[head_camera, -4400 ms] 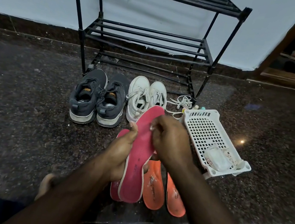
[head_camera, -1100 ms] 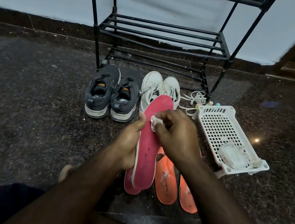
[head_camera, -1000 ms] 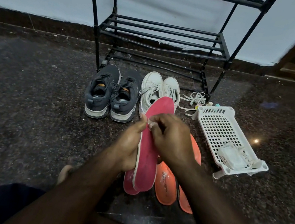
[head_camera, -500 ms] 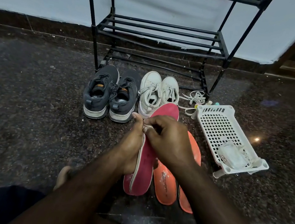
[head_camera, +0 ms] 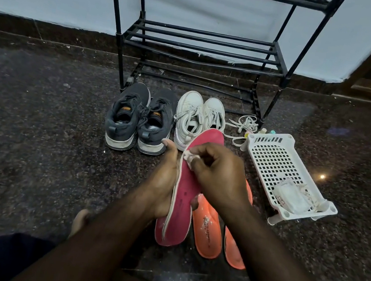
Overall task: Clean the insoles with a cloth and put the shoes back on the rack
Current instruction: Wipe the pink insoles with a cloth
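Observation:
My left hand (head_camera: 162, 181) grips a pink insole (head_camera: 184, 204) by its left edge and holds it tilted above the floor. My right hand (head_camera: 218, 173) pinches a small white cloth (head_camera: 190, 158) against the insole's upper face. A second pink insole (head_camera: 159, 231) peeks out beneath the held one. Two orange insoles (head_camera: 207, 233) lie on the floor to its right, partly under my right wrist. Dark grey sneakers (head_camera: 140, 117) and white sneakers (head_camera: 196, 117) stand side by side in front of the black shoe rack (head_camera: 203, 47), whose shelves hold nothing.
A white perforated plastic basket (head_camera: 272, 160) lies tilted at the right, with a white packet (head_camera: 292, 196) in its near end. Loose white laces (head_camera: 244, 126) and small bottles (head_camera: 266, 131) lie beside the rack's right leg. Dark speckled stone floor spreads all around; a doorway opens far right.
My right hand with the cloth has rubbed along the upper part of the pink insole, back and forth near its left edge. The insole's toe has tipped slightly right.

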`<state>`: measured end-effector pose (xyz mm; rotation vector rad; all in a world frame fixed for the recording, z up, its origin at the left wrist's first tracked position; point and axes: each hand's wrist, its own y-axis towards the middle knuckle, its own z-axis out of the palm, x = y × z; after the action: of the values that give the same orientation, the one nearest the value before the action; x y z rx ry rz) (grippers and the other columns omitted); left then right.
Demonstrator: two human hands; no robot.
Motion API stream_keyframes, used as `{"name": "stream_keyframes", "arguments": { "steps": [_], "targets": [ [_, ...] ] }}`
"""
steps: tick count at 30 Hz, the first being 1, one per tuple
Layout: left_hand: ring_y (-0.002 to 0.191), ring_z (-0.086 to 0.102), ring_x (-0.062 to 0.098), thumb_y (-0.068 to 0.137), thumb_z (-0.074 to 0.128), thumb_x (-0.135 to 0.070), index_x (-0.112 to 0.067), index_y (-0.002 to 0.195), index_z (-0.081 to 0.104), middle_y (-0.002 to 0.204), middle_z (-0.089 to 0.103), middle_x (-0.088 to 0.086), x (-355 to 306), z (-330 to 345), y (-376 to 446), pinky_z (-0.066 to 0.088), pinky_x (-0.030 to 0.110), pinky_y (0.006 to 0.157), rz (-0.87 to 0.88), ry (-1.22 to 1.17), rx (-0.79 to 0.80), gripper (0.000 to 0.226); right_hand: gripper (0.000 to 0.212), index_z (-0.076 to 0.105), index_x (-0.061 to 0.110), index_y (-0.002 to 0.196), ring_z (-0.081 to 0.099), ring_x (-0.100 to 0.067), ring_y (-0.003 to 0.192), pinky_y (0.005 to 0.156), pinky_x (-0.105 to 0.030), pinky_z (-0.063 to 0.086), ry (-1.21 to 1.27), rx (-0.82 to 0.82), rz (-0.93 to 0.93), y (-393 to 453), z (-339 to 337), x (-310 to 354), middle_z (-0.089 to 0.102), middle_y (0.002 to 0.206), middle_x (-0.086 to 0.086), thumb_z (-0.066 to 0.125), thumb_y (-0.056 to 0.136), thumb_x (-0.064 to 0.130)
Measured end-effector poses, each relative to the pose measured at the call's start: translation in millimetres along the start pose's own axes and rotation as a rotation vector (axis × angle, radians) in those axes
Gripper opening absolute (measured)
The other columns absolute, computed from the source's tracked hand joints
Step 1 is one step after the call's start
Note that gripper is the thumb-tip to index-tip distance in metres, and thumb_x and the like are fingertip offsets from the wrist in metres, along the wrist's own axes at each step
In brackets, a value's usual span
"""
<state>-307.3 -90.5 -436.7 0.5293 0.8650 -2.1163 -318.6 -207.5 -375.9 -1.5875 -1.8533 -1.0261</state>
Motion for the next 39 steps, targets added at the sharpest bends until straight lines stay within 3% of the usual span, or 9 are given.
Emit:
{"name": "stream_keyframes", "arguments": {
  "steps": [1,5,9,14,21,23,30,33,39],
  "targets": [
    [0.078,0.062,0.026,0.070,0.018,-0.098,-0.022,0.111,0.074,0.093,0.070,0.008,0.7,0.7,0.0,0.047,0.037,0.070,0.002,0.011,-0.006,0.103,0.011,0.075,0.020,0.090,0.064,-0.004,0.074,0.071,-0.026,0.053,-0.011,-0.017,-0.011,0.9,0.7,0.8,0.071,0.079,0.010,0.072,0.082,0.012],
    [0.099,0.059,0.025,0.074,0.041,-0.093,-0.016,0.102,0.073,0.104,0.066,0.010,0.0,3.7,-5.5,0.041,0.041,0.093,-0.021,-0.098,0.009,0.088,0.011,0.074,0.021,0.087,0.064,0.000,0.061,0.062,-0.024,0.053,0.024,0.139,0.094,-7.7,7.2,4.3,0.070,0.069,0.009,0.073,0.081,0.012],
    [0.096,0.057,0.022,0.071,0.065,-0.082,-0.014,0.097,0.074,0.104,0.061,0.010,-4.2,4.1,-6.1,0.042,0.037,0.086,-0.004,-0.053,-0.017,0.073,0.010,0.073,0.019,0.082,0.065,-0.004,0.056,0.061,-0.028,0.054,0.103,0.220,0.141,-6.4,2.2,3.2,0.071,0.065,0.005,0.075,0.080,0.010],
    [0.082,0.073,0.024,0.089,0.032,-0.080,-0.004,0.078,0.077,0.083,0.073,0.015,-8.3,3.2,-10.4,0.057,0.035,0.082,-0.012,-0.137,-0.085,0.089,0.009,0.075,0.022,0.088,0.065,0.000,0.068,0.067,-0.021,0.051,0.001,0.187,0.078,-13.1,11.1,8.6,0.072,0.076,0.010,0.075,0.082,0.016],
    [0.097,0.071,0.034,0.089,0.031,-0.079,-0.003,0.114,0.064,0.110,0.072,0.026,-25.2,7.7,-15.0,0.056,0.047,0.090,0.054,-0.167,-0.239,0.087,0.008,0.074,0.021,0.084,0.066,-0.002,0.072,0.073,-0.027,0.055,-0.093,0.422,0.089,-26.3,5.7,15.0,0.072,0.076,0.008,0.074,0.078,0.016],
    [0.098,0.073,0.030,0.091,0.026,-0.079,-0.006,0.129,0.059,0.110,0.074,0.020,-31.5,4.5,-16.3,0.060,0.043,0.081,0.108,-0.193,-0.239,0.089,0.011,0.074,0.021,0.083,0.067,-0.002,0.069,0.073,-0.030,0.056,-0.118,0.488,0.074,-31.2,1.4,16.2,0.073,0.074,0.008,0.072,0.077,0.013],
    [0.091,0.076,0.029,0.092,0.022,-0.077,-0.001,0.136,0.055,0.108,0.074,0.022,-37.9,5.9,-23.7,0.063,0.045,0.073,0.151,-0.225,-0.161,0.094,0.011,0.070,0.024,0.086,0.065,-0.002,0.077,0.076,-0.031,0.054,0.013,0.231,0.066,-19.1,-6.5,3.0,0.071,0.083,0.013,0.073,0.081,0.015],
    [0.098,0.074,0.030,0.092,0.024,-0.077,-0.001,0.135,0.057,0.118,0.071,0.023,-37.3,7.1,-23.9,0.059,0.046,0.085,0.156,-0.236,-0.138,0.093,0.012,0.070,0.023,0.086,0.065,-0.005,0.076,0.075,-0.032,0.054,0.029,0.162,0.064,-21.5,-0.7,-1.0,0.070,0.082,0.012,0.071,0.081,0.012],
    [0.085,0.073,0.028,0.102,0.041,-0.054,-0.001,0.116,0.065,0.097,0.073,0.017,-21.1,13.8,-26.7,0.059,0.040,0.081,0.075,-0.184,-0.118,0.060,0.015,0.072,0.020,0.090,0.060,-0.003,0.082,0.075,-0.021,0.047,-0.006,-0.016,0.019,-15.6,-1.4,0.4,0.068,0.088,0.011,0.070,0.080,0.009]
  ]
}}
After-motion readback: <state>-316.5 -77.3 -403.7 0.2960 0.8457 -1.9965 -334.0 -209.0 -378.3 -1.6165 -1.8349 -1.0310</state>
